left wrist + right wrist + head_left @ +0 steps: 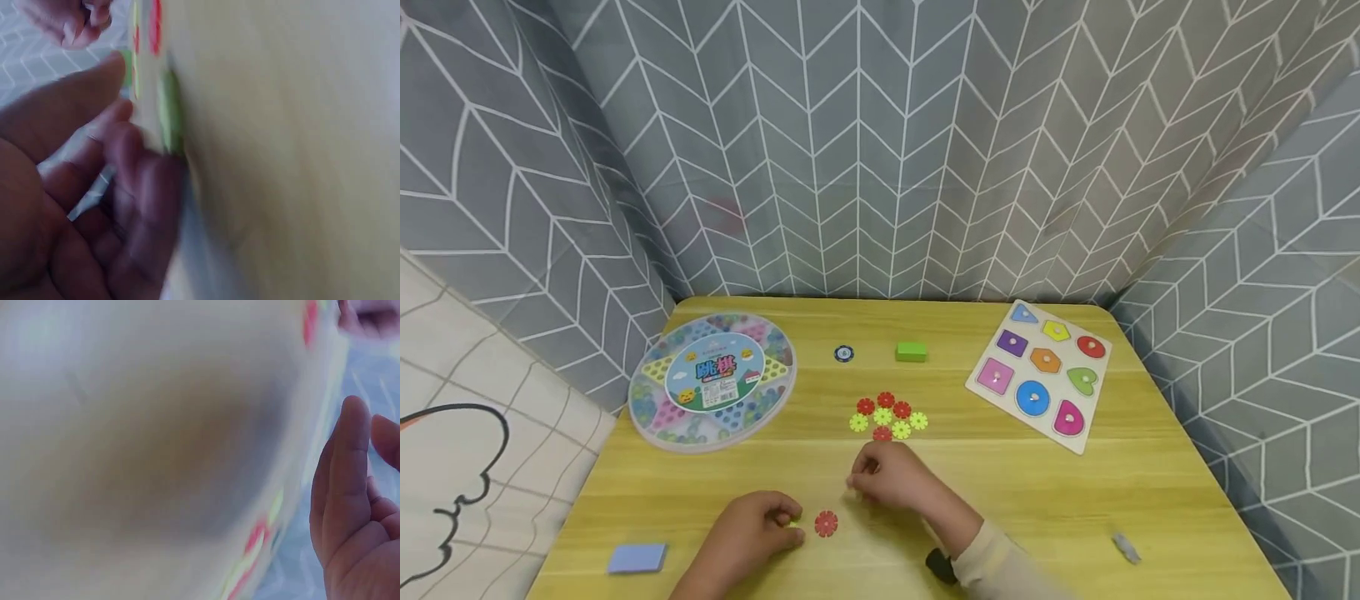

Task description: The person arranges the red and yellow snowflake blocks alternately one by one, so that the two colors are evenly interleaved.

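Observation:
Low over the table front, my left hand (748, 533) has its thumb and index finger around a yellow-green notched disc (793, 524). In the left wrist view this disc (170, 112) appears edge-on, right at a fingertip. Just right of it a red notched disc (826, 523) lies flat. My right hand (891, 477) hovers farther right, fingers bent and thumb near the index finger. The right wrist view shows a gap between the digits of this hand (356, 506), with nothing visible there. Beyond it, several red discs (886, 400) and yellow-green discs (901, 429) lie clustered.
A round marble-game box (775, 392) lies at the back left, a shape puzzle board (1000, 396) at the back right. A green block (912, 352) and a round chip (844, 353) sit at the back. A blue block (637, 558) is front left, a small grey object (1126, 547) front right.

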`<state>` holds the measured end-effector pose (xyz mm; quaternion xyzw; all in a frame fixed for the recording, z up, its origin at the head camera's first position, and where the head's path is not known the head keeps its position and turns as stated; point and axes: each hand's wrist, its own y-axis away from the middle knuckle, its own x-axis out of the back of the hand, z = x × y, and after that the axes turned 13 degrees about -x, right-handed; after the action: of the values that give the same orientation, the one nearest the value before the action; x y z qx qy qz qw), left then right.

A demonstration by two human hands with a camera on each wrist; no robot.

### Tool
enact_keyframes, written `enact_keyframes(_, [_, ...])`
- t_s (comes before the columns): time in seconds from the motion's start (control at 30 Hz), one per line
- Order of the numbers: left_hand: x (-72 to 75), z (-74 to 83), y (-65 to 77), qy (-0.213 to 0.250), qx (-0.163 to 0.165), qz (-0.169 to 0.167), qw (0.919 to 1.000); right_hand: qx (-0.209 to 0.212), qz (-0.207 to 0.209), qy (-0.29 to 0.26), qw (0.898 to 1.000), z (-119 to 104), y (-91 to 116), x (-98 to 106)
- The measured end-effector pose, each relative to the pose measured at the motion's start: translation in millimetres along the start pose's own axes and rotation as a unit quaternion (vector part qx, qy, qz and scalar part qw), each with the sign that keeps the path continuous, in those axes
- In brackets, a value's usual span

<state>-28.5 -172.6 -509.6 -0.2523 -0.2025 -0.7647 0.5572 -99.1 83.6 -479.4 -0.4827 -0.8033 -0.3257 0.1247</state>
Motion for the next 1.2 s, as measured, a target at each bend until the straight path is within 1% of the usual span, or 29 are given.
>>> enact_keyframes(0.1, [0.5, 2.3, 0.1, 0.012, -0.002, -0.020, 0.9997, -0.018, 0.023, -0.051, 0.998, 10.0, -1.6, 30.5])
enact_keyframes(0.2, [2.6, 1.0, 3.0, 0.026, -0.011, -0.024, 0.9993, -0.043, 0.058, -0.084, 0.994, 24.3, -6.0, 56.4])
enact_keyframes(0.3, [3.6, 0.0, 2.2, 0.028, -0.017, -0.013, 0.9994, -0.064, 0.099, -0.090, 0.989, 37.7, -13.8, 76.4])
enact_keyframes(0.4, [3.2, -0.2, -0.3, 0.016, -0.011, -0.002, 0.9998, -0.078, 0.125, -0.084, 0.985, 46.4, -23.0, 87.7])
enact_keyframes(0.47, [2.6, -0.3, -1.2, 0.006, -0.008, 0.003, 0.9999, -0.079, 0.136, -0.056, 0.986, 51.4, -30.7, 90.7])
enact_keyframes(0.63, [1.3, -0.6, 0.4, -0.005, -0.003, 0.005, 1.0000, -0.097, 0.141, 0.010, 0.985, 57.9, -47.5, 90.0])
enact_keyframes(0.73, [0.3, -0.8, 1.8, -0.005, -0.003, 0.003, 1.0000, -0.106, 0.142, 0.033, 0.984, 58.3, -54.0, 88.0])
enact_keyframes(0.87, [0.5, -0.7, 2.1, -0.006, -0.001, 0.003, 1.0000, -0.099, 0.147, 0.065, 0.982, 57.3, -59.7, 85.3])
enact_keyframes(1.03, [0.3, -0.1, 1.9, -0.001, 0.003, 0.002, 1.0000, -0.108, 0.151, 0.077, 0.980, 55.9, -63.1, 84.3])
enact_keyframes(1.2, [-0.1, -1.7, 1.5, 0.002, -0.002, 0.000, 1.0000, -0.121, 0.140, 0.092, 0.978, 55.5, -64.0, 85.0])
